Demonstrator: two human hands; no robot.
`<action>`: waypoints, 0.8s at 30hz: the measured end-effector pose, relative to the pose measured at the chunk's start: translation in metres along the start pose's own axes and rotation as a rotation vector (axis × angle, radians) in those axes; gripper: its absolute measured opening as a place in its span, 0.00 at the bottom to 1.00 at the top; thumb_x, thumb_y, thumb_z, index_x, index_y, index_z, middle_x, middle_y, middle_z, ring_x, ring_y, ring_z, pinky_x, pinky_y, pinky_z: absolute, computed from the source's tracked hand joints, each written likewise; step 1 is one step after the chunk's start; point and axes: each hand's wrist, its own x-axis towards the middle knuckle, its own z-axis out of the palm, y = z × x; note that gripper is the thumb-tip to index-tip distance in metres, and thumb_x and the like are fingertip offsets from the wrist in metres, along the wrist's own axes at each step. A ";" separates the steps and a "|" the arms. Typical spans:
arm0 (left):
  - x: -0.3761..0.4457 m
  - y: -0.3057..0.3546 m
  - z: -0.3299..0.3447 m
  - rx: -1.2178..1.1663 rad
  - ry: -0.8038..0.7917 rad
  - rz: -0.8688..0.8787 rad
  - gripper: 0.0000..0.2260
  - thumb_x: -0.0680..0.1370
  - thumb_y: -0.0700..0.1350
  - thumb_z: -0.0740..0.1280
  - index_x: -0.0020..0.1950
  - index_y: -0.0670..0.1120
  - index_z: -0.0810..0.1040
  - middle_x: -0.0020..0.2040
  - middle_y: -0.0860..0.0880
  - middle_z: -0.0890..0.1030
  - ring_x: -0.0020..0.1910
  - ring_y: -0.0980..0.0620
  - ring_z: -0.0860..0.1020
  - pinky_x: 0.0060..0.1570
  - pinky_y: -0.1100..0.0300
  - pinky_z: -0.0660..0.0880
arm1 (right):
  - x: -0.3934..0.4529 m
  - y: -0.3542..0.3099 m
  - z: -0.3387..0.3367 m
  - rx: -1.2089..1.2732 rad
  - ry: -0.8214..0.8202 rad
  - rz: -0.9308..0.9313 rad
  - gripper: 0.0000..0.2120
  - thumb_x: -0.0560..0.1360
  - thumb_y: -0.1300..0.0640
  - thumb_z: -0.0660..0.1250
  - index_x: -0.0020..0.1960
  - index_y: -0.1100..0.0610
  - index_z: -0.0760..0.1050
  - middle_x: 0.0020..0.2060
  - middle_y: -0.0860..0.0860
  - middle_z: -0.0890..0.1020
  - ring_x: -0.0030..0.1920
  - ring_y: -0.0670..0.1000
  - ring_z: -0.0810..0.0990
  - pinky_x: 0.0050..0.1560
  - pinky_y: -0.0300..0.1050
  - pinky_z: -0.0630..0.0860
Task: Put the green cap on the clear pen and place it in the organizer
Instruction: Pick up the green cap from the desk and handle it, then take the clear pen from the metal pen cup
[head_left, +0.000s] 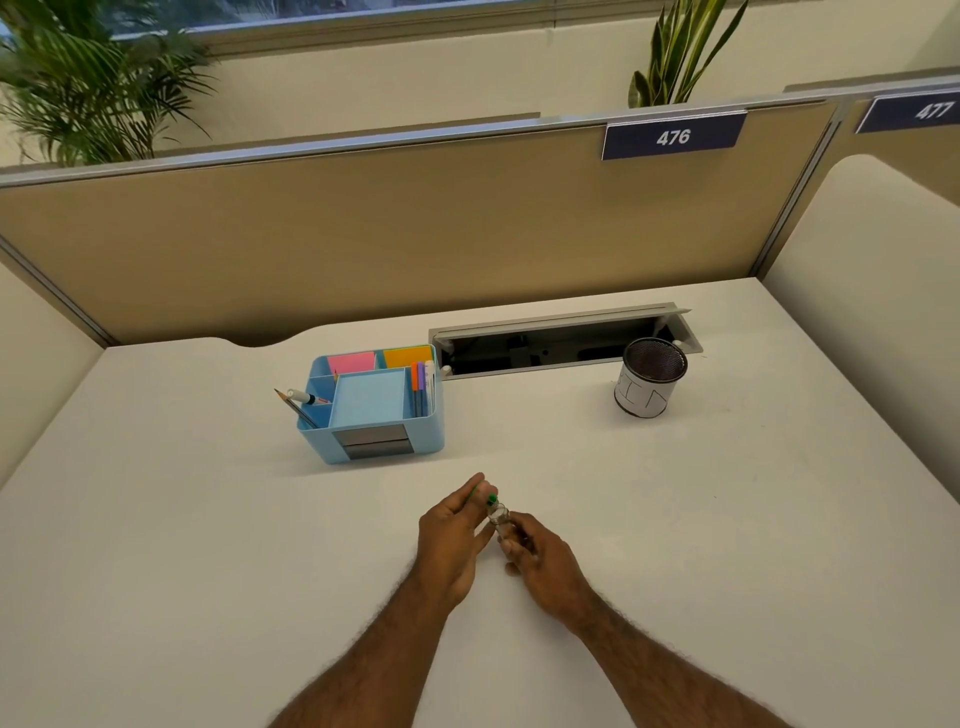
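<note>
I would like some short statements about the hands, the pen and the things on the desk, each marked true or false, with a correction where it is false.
1. Both hands meet at the clear pen above the desk. True.
2. The clear pen already stands in the blue organizer. False: it is between the left hand and the right hand, in front of the organizer.
3. The mesh cup stands to the right of the organizer. True.
4. The organizer holds no pens at all. False: an orange pen and a purple pen stand in its right compartment.
5. The sign on the partition reads 476. True.
</note>
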 end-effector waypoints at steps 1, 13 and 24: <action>0.002 0.001 0.000 -0.036 0.010 -0.029 0.11 0.75 0.42 0.69 0.56 0.45 0.81 0.49 0.45 0.85 0.50 0.47 0.82 0.48 0.52 0.78 | 0.000 0.000 0.000 0.007 0.000 0.005 0.14 0.79 0.59 0.61 0.64 0.56 0.72 0.45 0.50 0.79 0.40 0.47 0.78 0.41 0.34 0.80; 0.019 0.000 -0.014 0.038 0.156 -0.189 0.14 0.75 0.47 0.69 0.56 0.40 0.79 0.52 0.41 0.83 0.48 0.48 0.81 0.53 0.54 0.73 | 0.035 -0.027 -0.072 -0.091 0.642 -0.152 0.19 0.78 0.61 0.63 0.69 0.57 0.70 0.62 0.57 0.80 0.60 0.53 0.79 0.57 0.33 0.69; 0.022 -0.007 -0.019 0.087 0.182 -0.149 0.13 0.76 0.47 0.68 0.58 0.42 0.79 0.49 0.44 0.84 0.50 0.49 0.81 0.54 0.53 0.74 | 0.086 -0.093 -0.191 -0.483 0.869 -0.118 0.37 0.77 0.63 0.62 0.75 0.42 0.45 0.48 0.64 0.79 0.47 0.64 0.78 0.43 0.52 0.73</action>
